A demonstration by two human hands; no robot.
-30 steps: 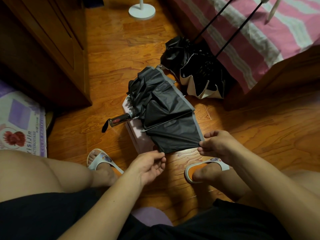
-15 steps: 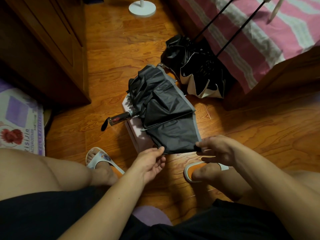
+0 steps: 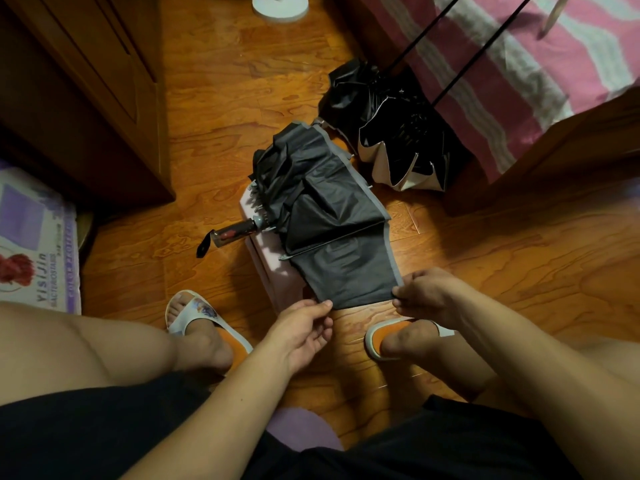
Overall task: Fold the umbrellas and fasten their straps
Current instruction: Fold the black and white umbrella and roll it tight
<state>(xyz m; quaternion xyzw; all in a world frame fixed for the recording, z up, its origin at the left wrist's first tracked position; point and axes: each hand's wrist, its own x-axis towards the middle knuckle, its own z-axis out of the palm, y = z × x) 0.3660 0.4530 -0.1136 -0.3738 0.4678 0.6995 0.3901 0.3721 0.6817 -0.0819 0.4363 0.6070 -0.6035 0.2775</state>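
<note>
Collapsed dark grey fabric umbrella with pale trim (image 3: pixel 322 209) lies on wooden floor (image 3: pixel 214 98), across pink flat box (image 3: pixel 266 271), handle toward left. Left hand (image 3: pixel 304 327) pinches near panel's left corner; right hand (image 3: pixel 426 294) pinches right corner at trim. Fabric thin, limp, probably slippery; ribs stiff. Best hold: hem corners, pulled taut. Second black collapsed umbrella (image 3: pixel 398 140) beside bed, untouched.

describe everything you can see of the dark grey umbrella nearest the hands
The dark grey umbrella is collapsed but unfolded, its matte fabric with a paler grey border lying loose and creased over a pink box on the wooden floor. Its glossy dark handle with a wrist loop points left. The left hand and right hand pinch the near panel's two corners.
</note>
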